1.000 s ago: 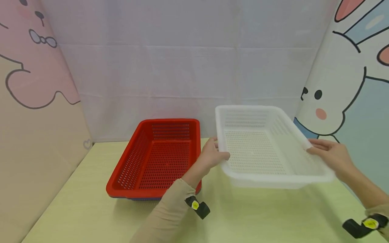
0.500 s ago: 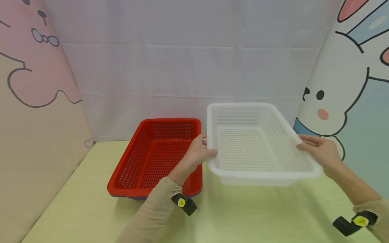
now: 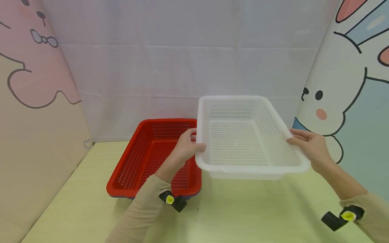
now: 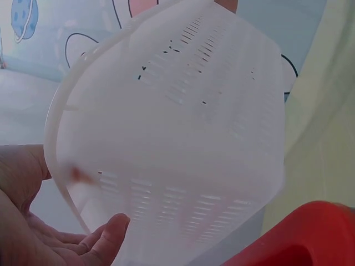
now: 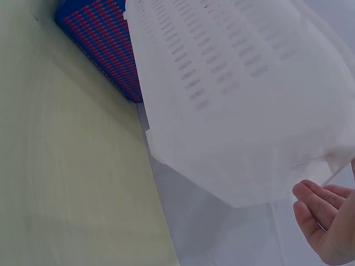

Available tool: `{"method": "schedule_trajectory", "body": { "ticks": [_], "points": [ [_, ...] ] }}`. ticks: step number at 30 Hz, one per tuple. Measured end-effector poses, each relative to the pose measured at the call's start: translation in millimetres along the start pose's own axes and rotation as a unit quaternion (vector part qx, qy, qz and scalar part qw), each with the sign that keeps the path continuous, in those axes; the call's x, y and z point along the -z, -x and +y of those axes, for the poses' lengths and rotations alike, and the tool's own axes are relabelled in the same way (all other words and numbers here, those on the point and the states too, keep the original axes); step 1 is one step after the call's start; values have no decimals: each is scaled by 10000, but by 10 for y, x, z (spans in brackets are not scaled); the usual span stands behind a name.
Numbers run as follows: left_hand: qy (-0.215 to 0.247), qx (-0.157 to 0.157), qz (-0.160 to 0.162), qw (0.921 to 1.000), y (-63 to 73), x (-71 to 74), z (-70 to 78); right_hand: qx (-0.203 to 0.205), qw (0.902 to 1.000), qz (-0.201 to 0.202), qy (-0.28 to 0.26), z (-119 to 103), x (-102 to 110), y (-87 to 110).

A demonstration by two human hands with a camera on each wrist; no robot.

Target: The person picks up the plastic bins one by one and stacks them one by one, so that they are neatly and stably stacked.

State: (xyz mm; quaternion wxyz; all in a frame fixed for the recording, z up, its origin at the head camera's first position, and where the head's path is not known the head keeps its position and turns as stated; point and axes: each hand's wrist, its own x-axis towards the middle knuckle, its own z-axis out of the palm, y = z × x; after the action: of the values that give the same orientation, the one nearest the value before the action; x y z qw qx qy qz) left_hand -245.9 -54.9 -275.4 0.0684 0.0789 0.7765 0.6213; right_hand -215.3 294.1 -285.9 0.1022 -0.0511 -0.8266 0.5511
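Observation:
A white perforated plastic basket (image 3: 237, 143) is held up above the table, its open top facing the head camera. My left hand (image 3: 186, 145) grips its left rim, thumb on top and fingers beneath. On the opposite side my right hand (image 3: 311, 146) pinches the right rim in the same way. To the left stands a red perforated basket (image 3: 127, 168), nested in a blue basket (image 5: 100, 44) whose outside shows in the right wrist view. The left forearm and the white basket's edge cover part of the red basket's right side.
The pale yellow-green table (image 3: 243, 209) extends below the white basket. A white cloth wall (image 3: 170, 67) stands behind, with cartoon-printed panels on the left (image 3: 39, 135) and right (image 3: 364, 128).
Both hands have carried the white basket leftward and slightly up, so its left edge now overlaps the red basket's right rim in the head view. The red and blue baskets stay put.

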Motion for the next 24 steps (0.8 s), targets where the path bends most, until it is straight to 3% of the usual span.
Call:
{"method": "schedule_trajectory", "body": {
  "ticks": [10, 24],
  "points": [
    [-197, 70, 37, 9998, 35, 233, 29, 78, 9996, -75, -275, -145, -154, 19],
    [-515, 125, 156, 9985, 93, 569, -6, 307, 9991, -193, -216, -331, -457, 40]
  ]
}}
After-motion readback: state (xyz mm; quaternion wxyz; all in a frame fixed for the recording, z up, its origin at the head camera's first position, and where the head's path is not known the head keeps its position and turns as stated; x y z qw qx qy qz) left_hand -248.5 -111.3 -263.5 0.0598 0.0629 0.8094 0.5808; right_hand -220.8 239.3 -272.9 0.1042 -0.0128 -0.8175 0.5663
